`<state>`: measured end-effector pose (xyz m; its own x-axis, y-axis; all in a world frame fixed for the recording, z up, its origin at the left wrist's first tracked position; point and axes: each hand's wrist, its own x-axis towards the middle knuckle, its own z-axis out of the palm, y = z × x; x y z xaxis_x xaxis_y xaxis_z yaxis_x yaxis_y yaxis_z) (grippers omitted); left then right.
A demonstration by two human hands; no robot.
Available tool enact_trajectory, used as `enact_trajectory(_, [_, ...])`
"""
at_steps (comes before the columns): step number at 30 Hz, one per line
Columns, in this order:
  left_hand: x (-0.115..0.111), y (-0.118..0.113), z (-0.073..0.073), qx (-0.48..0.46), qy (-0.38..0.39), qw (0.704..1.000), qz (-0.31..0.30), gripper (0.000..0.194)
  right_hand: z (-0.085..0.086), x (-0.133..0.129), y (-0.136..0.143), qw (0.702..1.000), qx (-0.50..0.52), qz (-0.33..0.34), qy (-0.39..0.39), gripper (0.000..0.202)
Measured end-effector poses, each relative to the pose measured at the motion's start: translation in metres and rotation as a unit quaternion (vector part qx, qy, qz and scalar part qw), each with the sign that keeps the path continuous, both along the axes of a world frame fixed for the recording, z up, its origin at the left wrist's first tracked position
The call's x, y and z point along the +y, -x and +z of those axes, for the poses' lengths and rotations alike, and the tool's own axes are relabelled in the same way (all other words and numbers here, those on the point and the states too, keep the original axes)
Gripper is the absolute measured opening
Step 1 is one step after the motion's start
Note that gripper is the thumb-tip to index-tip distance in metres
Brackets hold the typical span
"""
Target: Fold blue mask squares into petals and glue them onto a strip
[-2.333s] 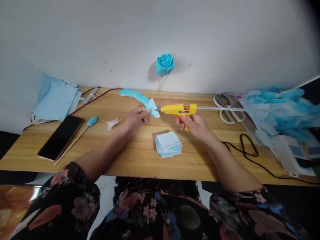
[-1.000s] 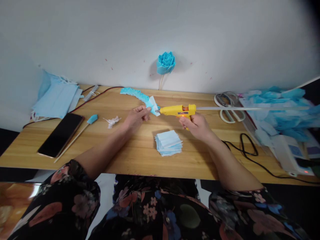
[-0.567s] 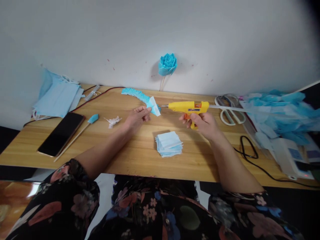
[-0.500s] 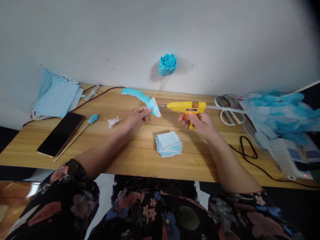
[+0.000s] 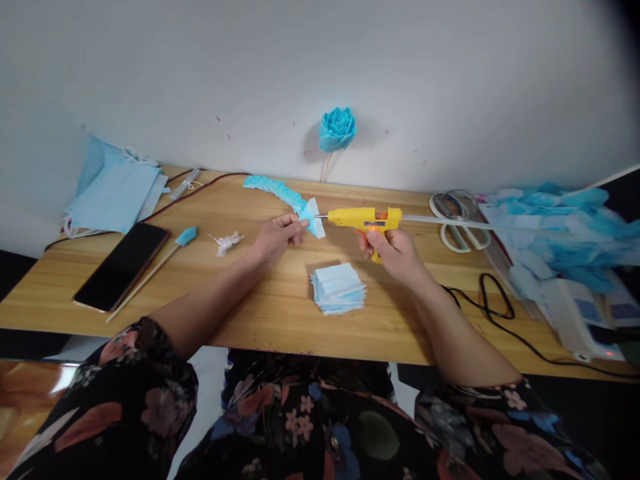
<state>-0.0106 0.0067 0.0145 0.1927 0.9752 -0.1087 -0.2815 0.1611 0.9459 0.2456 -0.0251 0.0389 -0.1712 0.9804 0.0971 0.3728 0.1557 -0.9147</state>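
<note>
Between its thumb and fingers, my left hand (image 5: 281, 239) pinches a folded light-blue piece (image 5: 313, 218) with a white edge. My right hand (image 5: 393, 250) is wrapped round the grip of a yellow glue gun (image 5: 365, 218), whose metal tip points left and reaches the folded piece. A clear glue stick (image 5: 445, 222) sticks out of the gun's back end. Behind my left hand, a curved row of folded blue pieces (image 5: 275, 189) lies on the table. Nearer to me is a stack of light-blue squares (image 5: 339, 288).
A blue flower (image 5: 337, 129) on a stick leans at the wall. At left lie masks (image 5: 113, 193), a phone (image 5: 121, 267) and a blue-tipped stick (image 5: 145, 282). At right are scissors (image 5: 463, 238), blue scraps (image 5: 565, 227), a white device (image 5: 577, 317) and black cable (image 5: 500, 313).
My right hand has moved the glue gun left, so its tip now reaches the folded piece. My left hand has barely moved and still holds the piece.
</note>
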Motion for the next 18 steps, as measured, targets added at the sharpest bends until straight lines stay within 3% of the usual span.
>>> enact_trajectory(18, [0.0008, 0.0003, -0.0011, 0.001, -0.004, 1.000, -0.015, 0.034, 0.0059, -0.0032, 0.0022, 0.992, -0.105, -0.027, -0.066, 0.050])
